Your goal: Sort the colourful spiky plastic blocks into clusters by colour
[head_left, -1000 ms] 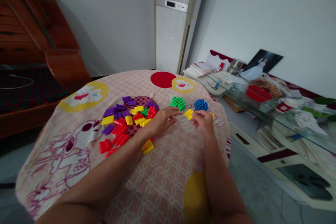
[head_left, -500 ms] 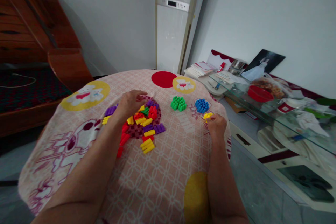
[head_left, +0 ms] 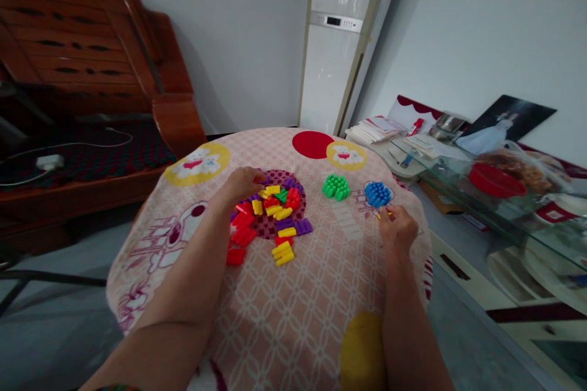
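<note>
A mixed pile of plastic building blocks lies on the table's left half: red blocks (head_left: 243, 224), yellow blocks (head_left: 283, 253), purple blocks (head_left: 302, 226) and a green one (head_left: 281, 196). At the pile's far left edge, my left hand (head_left: 244, 184) reaches down with its fingers bent together; whatever they hold is hidden. On the right, my right hand (head_left: 398, 227) pinches a yellow block (head_left: 385, 215), mostly covered by the fingers. Just beyond it stands a cluster of blue blocks (head_left: 377, 193). A cluster of green blocks (head_left: 336, 187) sits to its left.
A patterned cloth covers the round table (head_left: 302, 317). To the right stands a glass-topped cabinet (head_left: 463, 195) with papers, a red bowl (head_left: 498, 180) and plastic bags. A wooden bench (head_left: 178, 116) is at the left, a tall white appliance (head_left: 328, 73) behind.
The view has swung left, so everything sits further right. My left hand's fingers have lowered and drawn together at the pile. The yellow in my right hand is now mostly hidden.
</note>
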Motion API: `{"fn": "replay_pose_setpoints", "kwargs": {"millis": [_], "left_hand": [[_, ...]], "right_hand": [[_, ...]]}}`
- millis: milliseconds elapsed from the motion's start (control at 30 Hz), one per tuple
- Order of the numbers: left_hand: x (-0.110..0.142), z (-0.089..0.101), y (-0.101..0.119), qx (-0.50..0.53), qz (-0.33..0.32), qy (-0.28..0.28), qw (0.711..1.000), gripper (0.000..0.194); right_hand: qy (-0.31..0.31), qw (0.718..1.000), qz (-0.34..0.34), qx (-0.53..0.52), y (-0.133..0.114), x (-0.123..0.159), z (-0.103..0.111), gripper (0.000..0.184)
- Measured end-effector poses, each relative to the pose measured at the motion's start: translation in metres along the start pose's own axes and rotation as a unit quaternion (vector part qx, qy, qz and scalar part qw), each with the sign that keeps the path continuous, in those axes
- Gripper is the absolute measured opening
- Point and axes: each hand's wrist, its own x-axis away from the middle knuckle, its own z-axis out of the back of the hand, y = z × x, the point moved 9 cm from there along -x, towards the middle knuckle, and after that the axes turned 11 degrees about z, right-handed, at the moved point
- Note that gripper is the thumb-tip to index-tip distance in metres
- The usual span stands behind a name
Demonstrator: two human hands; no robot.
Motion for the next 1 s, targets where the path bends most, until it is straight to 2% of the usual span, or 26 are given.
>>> {"fn": "replay_pose_setpoints", "kwargs": {"millis": [100, 200, 400, 567, 667, 767, 900, 1000], "left_hand": [[0.001, -0.017, 0.011, -0.004, -0.047, -0.015, 0.999, 0.032], [0.000, -0.027, 0.015, -0.005, -0.067, -0.017, 0.998, 0.029], [-0.002, -0.027, 0.016, -0.002, -0.021, -0.017, 1.000, 0.028], [0.005, -0.022, 0.035, -0.007, -0.040, 0.013, 0.999, 0.021], [0.014, -0.009, 0.058, 0.043, -0.067, 0.042, 0.996, 0.023], [0.030, -0.006, 0.094, 0.113, -0.127, 0.023, 0.985, 0.024], [0.058, -0.027, 0.146, 0.145, -0.213, -0.069, 0.964, 0.018], [0.074, -0.043, 0.167, 0.158, -0.239, -0.105, 0.952, 0.014]], "right_hand": [[-0.021, 0.999, 0.033, -0.022, -0.013, 0.002, -0.010, 0.027], [-0.031, 0.998, 0.047, -0.032, -0.019, 0.004, -0.016, 0.029], [-0.043, 0.995, 0.062, -0.066, -0.026, 0.008, -0.025, 0.033], [-0.062, 0.987, 0.088, -0.116, -0.044, 0.011, -0.036, 0.028], [-0.076, 0.973, 0.103, -0.194, -0.060, 0.014, -0.039, 0.026], [-0.098, 0.939, 0.089, -0.319, -0.073, 0.017, -0.042, 0.028], [-0.127, 0.883, 0.061, -0.448, -0.089, 0.021, -0.045, 0.037], [-0.158, 0.856, 0.076, -0.486, -0.102, 0.023, -0.046, 0.032]]}}
